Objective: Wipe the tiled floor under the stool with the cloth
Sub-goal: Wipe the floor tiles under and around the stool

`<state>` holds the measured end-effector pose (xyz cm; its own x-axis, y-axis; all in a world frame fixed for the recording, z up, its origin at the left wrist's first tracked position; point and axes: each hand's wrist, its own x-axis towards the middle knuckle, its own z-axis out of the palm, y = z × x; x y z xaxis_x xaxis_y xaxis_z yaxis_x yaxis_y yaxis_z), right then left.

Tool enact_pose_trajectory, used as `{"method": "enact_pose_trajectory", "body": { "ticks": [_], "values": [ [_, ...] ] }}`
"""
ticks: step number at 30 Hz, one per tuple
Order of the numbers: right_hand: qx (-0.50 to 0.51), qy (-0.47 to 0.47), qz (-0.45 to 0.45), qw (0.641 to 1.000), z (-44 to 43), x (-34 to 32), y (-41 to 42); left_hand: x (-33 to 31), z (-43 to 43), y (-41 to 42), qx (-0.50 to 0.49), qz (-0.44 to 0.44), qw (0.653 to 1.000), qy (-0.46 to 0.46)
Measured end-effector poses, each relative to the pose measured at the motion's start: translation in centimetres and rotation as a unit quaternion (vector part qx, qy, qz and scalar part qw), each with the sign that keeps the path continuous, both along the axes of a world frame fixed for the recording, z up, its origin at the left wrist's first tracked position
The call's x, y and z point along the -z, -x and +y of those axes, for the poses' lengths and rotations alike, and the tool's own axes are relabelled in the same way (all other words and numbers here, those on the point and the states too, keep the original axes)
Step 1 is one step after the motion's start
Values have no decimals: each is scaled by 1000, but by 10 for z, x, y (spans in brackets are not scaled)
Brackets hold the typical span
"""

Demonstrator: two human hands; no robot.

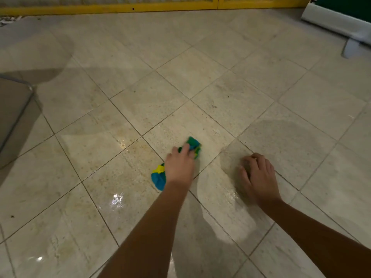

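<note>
left hand (179,164) fingers pressing cloth (158,175) on wet tiled floor (220,81), right hand (259,175) curled, empty

Pale beige tiles (230,101) are running diagonally, glistening wet in patches. A yellow barrier (112,10) is lining the far edge; a white panel (339,23) is leaning at right.

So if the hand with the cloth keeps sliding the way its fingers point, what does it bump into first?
Nothing close. The left hand presses the cloth and points up and slightly right over bare tiled floor. The yellow barrier looks like the first obstacle, far off.
</note>
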<state>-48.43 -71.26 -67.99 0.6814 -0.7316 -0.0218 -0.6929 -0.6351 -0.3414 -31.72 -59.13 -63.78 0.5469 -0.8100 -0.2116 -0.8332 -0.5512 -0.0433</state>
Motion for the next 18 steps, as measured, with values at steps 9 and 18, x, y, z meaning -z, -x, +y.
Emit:
{"method": "enact_pose_trajectory", "body": {
  "ticks": [9,18],
  "values": [
    [9,-5,-11,1000,-9,-3,-8,0,42,19,-11,35,999,-12],
    [-4,-15,-4,1000,-4,-4,-15,5,-8,12,107,-54,991,56]
  ]
}}
